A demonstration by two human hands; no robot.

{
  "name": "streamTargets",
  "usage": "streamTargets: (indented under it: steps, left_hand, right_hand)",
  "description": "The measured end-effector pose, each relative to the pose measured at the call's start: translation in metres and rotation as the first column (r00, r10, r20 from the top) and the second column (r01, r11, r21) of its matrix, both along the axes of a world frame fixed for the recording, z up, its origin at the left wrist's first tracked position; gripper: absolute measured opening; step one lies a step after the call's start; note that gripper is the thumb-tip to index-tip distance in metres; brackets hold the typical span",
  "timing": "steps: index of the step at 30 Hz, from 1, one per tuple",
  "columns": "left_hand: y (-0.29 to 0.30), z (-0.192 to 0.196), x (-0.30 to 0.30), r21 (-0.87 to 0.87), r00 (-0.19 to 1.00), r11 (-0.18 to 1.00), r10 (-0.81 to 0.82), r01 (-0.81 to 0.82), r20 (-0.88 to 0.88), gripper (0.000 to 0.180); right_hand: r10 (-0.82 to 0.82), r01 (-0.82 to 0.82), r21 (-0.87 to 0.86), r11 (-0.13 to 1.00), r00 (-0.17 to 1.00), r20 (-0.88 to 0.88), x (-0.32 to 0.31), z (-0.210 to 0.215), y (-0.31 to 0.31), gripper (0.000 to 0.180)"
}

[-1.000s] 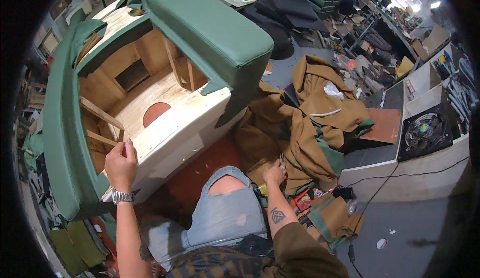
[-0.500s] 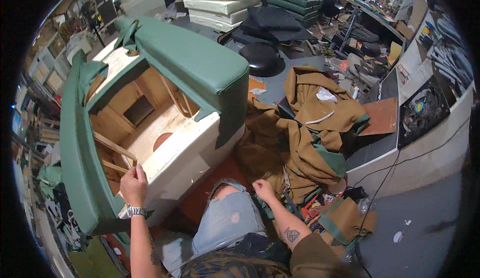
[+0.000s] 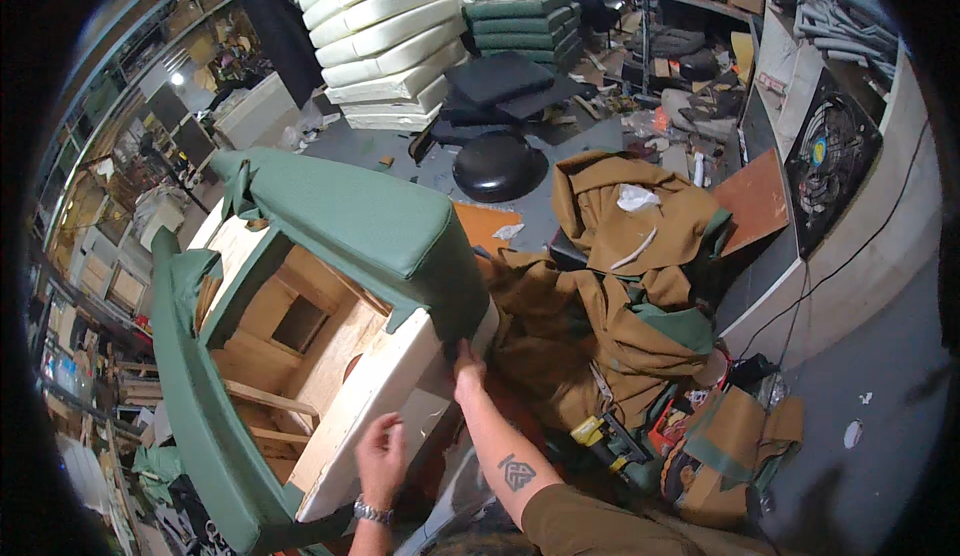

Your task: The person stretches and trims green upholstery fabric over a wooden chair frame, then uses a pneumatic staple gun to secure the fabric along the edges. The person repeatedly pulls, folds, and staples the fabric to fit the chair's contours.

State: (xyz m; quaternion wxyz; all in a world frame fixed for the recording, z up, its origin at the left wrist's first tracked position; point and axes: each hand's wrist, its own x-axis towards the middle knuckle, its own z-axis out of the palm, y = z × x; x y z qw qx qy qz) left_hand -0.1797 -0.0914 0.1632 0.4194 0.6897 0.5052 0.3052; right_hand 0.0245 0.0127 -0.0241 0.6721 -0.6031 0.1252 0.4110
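A sofa or armchair frame (image 3: 330, 376) of bare wood, padded with white foam, lies at the left, its hollow inside showing. Green leather-like upholstery (image 3: 350, 206) covers its two arms, with loose flaps at the far end. My right hand (image 3: 468, 368) reaches to the lower edge of the green cover at the near corner of the right arm; its fingers are bunched against that edge and partly hidden. Over the white front rail hovers my left hand (image 3: 382, 451), a watch on its wrist, fingers loosely bent and slightly blurred, with nothing visible in them.
Brown fabric with green backing (image 3: 610, 306) is heaped right of the frame. A yellow-and-black tool (image 3: 605, 441) lies near my right forearm. White foam cushions (image 3: 385, 36) and green cushions (image 3: 525, 26) are stacked behind. A black round seat (image 3: 498, 168) sits before them; a fan (image 3: 835, 151) stands right.
My left hand has come off the wooden rail inside the frame and moved right. My right hand has gone from beside my knee to the green cover's corner. The view has shifted.
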Motion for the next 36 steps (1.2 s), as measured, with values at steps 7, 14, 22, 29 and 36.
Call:
streamTargets:
  steps: [7, 14, 22, 29, 36]
  left_hand:
    - [0.053, -0.059, 0.090, -0.430, 0.972, 0.903, -0.112, 0.013, -0.206, 0.065]
    - [0.096, -0.101, 0.166, -0.346, 0.930, 0.929, -0.238, 0.133, -0.281, 0.062]
    - [0.083, -0.097, 0.177, -0.180, 0.810, 0.958, -0.286, 0.225, -0.512, 0.074]
    - [0.074, -0.082, 0.197, -0.280, 0.760, 0.935, -0.341, 0.216, -0.553, 0.082]
    - [0.074, -0.070, 0.204, -0.431, 0.780, 0.872, -0.433, 0.235, -0.451, 0.084]
  right_hand:
    - [0.097, -0.098, -0.005, 0.995, 0.988, -0.121, -0.002, -0.030, -0.027, 0.051]
    - [0.333, -0.262, 0.257, 0.930, 0.896, -0.292, 0.040, 0.015, -0.073, 0.049]
    - [0.336, -0.165, 0.487, 0.858, 0.897, -0.287, 0.138, 0.019, -0.013, 0.055]
    - [0.358, -0.357, 0.026, 0.934, 0.931, -0.075, 0.189, -0.045, 0.074, 0.057]
    - [0.475, -0.428, -0.286, 0.857, 0.872, 0.120, 0.214, -0.056, 0.119, 0.062]
